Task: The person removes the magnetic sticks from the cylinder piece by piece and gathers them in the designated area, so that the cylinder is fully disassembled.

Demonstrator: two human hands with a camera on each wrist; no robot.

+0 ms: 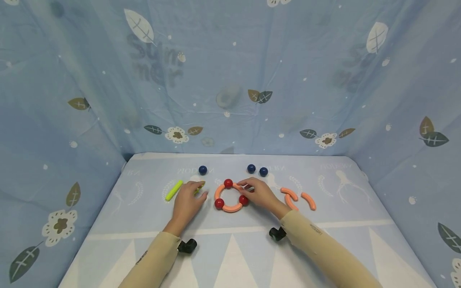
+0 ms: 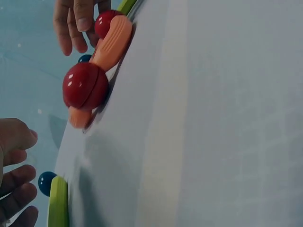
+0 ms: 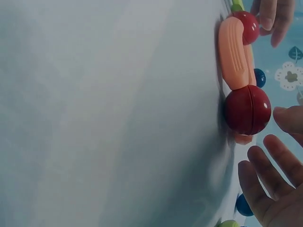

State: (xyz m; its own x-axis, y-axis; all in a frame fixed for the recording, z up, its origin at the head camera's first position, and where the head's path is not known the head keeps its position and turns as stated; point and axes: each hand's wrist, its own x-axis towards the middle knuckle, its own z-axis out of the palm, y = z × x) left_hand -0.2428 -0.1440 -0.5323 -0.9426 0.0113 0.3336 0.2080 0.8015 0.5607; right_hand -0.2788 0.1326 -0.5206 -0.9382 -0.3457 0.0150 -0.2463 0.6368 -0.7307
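In the head view, a ring of orange curved rods and red balls (image 1: 232, 208) lies flat on the table. My right hand (image 1: 260, 195) hovers at its upper right side, fingers loosely bent. The right wrist view shows that hand's fingers (image 3: 268, 172) spread beside a red ball (image 3: 247, 109), with nothing gripped. Left of the ring, my left hand (image 1: 188, 203) is over a yellow-green rod (image 1: 197, 191), partly hidden by the fingers. In the left wrist view its thumb and fingers (image 2: 19, 182) stand apart, holding nothing. Another yellow-green rod (image 1: 174, 191) lies just left of it.
Behind the ring are a blue ball (image 1: 203, 170) on the left and two more blue balls (image 1: 251, 169) toward the right. Loose orange curved rods (image 1: 308, 201) lie right of my right hand. A patterned cloth (image 1: 223, 80) rises behind the table.
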